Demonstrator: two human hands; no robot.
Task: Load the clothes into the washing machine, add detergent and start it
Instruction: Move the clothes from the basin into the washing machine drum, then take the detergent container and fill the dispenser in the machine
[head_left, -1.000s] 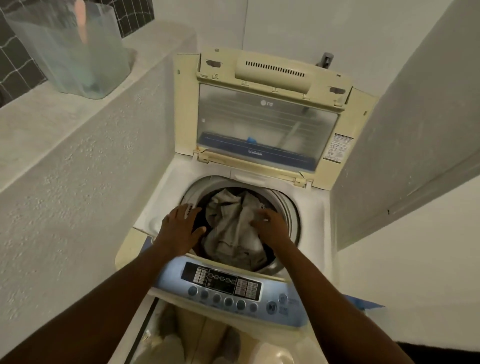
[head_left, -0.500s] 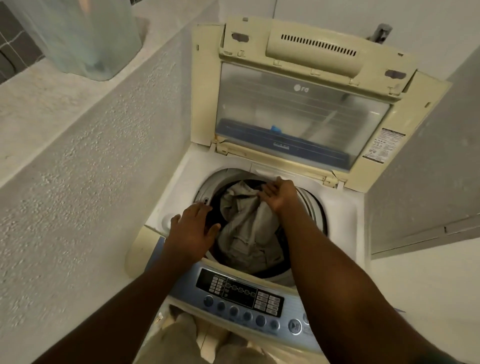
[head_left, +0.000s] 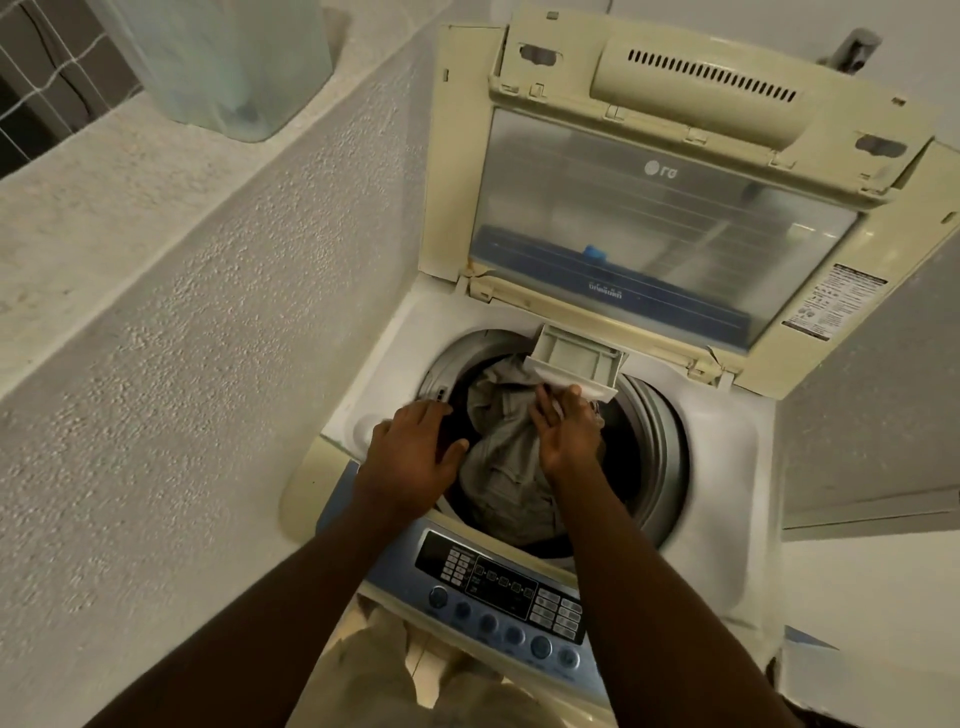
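Note:
A top-loading washing machine (head_left: 722, 457) stands with its lid (head_left: 660, 218) raised upright. Grey clothes (head_left: 506, 467) lie inside the drum. A white detergent drawer (head_left: 576, 361) sticks out over the drum's far rim. My right hand (head_left: 566, 431) holds the drawer's front edge from below, fingers curled on it. My left hand (head_left: 415, 457) rests flat on the drum's left rim, fingers spread, holding nothing. The blue control panel (head_left: 504, 592) with buttons lies at the near edge.
A rough plaster wall and ledge (head_left: 156, 260) run close along the left of the machine. A translucent plastic container (head_left: 228, 62) stands on the ledge. A white wall (head_left: 883, 389) closes in on the right. A tap (head_left: 852, 47) shows behind the lid.
My right hand reached to the drum's far rim and has drawn the detergent drawer out over the clothes. My left hand stayed on the left rim. The view moved closer.

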